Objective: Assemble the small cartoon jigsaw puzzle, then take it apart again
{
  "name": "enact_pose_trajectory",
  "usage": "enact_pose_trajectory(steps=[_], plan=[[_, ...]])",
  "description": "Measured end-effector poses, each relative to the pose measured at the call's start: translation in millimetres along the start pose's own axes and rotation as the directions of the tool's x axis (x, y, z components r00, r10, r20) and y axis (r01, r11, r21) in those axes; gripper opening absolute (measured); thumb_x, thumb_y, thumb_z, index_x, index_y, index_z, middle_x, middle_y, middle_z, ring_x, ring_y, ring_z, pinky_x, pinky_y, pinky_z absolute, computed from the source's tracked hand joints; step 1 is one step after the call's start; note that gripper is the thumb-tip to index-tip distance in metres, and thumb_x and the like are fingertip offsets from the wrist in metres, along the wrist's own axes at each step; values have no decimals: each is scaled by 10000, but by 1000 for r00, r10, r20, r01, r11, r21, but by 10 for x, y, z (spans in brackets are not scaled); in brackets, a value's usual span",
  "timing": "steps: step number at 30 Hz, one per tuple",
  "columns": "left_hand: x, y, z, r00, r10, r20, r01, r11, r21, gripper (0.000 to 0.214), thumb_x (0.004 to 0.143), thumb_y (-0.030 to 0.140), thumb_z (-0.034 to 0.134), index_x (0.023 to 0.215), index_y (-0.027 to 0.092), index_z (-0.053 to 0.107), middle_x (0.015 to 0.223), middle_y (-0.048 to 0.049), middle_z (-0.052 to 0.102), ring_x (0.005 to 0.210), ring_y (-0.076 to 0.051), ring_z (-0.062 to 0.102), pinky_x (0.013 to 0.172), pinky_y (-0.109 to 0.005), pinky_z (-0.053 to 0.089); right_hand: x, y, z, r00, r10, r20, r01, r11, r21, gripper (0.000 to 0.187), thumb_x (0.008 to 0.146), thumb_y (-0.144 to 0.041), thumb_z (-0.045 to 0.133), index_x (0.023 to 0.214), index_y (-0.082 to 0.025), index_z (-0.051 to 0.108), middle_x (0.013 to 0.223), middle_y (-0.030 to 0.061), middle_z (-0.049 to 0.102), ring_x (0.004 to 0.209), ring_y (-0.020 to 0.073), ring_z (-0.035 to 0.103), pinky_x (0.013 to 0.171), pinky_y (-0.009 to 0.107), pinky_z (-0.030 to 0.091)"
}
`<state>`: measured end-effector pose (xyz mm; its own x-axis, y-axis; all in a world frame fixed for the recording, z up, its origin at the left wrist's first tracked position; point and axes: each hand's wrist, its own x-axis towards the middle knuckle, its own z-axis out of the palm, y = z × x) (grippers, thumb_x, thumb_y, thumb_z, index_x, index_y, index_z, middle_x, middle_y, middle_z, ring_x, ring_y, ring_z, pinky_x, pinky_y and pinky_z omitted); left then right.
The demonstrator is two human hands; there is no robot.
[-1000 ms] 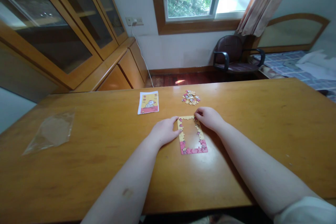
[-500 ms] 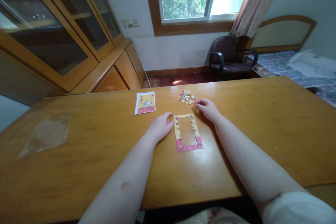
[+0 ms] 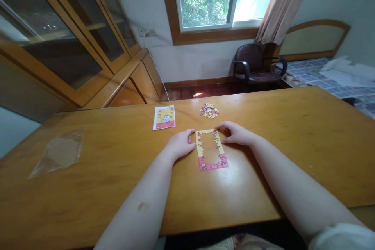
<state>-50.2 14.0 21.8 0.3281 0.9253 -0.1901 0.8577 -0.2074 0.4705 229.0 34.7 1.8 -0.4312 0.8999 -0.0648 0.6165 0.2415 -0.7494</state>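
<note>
A jigsaw puzzle border, yellow above and pink below, lies flat on the table with bare wood inside it. My left hand rests at its upper left side, thumb and index finger apart and fingertips at the edge. At the upper right corner is my right hand, its fingers parted, the index fingertip at the corner and the thumb by the right side. Neither hand holds anything that I can see. Beyond the border sits a small heap of loose puzzle pieces.
A printed picture card lies left of the heap on the wooden table. Farther left is a clear plastic bag. Behind the table stand a cabinet, an office chair and a bed.
My right hand has moved from beside the loose pieces back toward me, to the border's upper right corner. My left hand stays at the left side. The view has shifted slightly.
</note>
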Motion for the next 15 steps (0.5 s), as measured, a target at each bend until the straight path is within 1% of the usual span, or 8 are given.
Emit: enact_pose_trajectory(steps=[4, 6, 9, 11, 13, 15], plan=[[-27, 44, -18, 1000, -4, 9, 4, 1000, 11, 567, 731, 296, 560, 1292, 232, 505, 837, -9, 653, 728, -173, 603, 566, -245, 367, 19, -49, 10, 999, -26, 18, 27, 998, -53, 578, 619, -232, 749, 1170, -160, 591, 914, 27, 579, 721, 135, 497, 675, 276, 436], [-34, 53, -19, 1000, -2, 9, 2, 1000, 6, 579, 730, 297, 561, 1301, 221, 499, 844, -14, 652, 736, -173, 605, 574, -243, 373, 30, -56, 15, 999, -45, 9, 46, 996, -76, 572, 619, -229, 751, 1165, -162, 594, 956, 41, 593, 735, 141, 510, 690, 283, 447], [-35, 40, -6, 1000, 4, -2, -4, 1000, 9, 594, 731, 304, 564, 1315, 230, 485, 833, -11, 647, 733, -176, 602, 575, -247, 371, 31, -59, 17, 997, -81, -5, 81, 991, -107, 549, 635, -244, 749, 1157, -164, 598, 1014, 61, 606, 778, 158, 535, 739, 306, 463], [-34, 19, 6, 1000, 4, -6, -4, 1000, 15, 605, 734, 316, 564, 1327, 237, 472, 818, -6, 643, 722, -179, 597, 565, -252, 366, 18, -62, 9, 996, -93, 8, 94, 989, -113, 568, 641, -266, 754, 1174, -164, 591, 1052, 75, 610, 820, 178, 553, 774, 327, 471], [-35, 0, 13, 1000, 14, -1, -14, 1000, 15, 617, 736, 328, 566, 1338, 237, 461, 812, -2, 639, 718, -180, 595, 560, -254, 364, -3, -65, -3, 994, -100, 34, 103, 988, -113, 653, 620, -297, 778, 1223, -164, 565, 1118, 94, 602, 897, 210, 569, 823, 356, 475], [-40, -13, 14, 999, 31, 11, -31, 999, 8, 633, 733, 343, 575, 1345, 239, 455, 811, 1, 635, 718, -179, 596, 560, -253, 366, -29, -68, -12, 991, -120, 65, 127, 984, -122, 787, 580, -326, 807, 1294, -169, 515, 1227, 118, 563, 1035, 256, 555, 913, 393, 451]])
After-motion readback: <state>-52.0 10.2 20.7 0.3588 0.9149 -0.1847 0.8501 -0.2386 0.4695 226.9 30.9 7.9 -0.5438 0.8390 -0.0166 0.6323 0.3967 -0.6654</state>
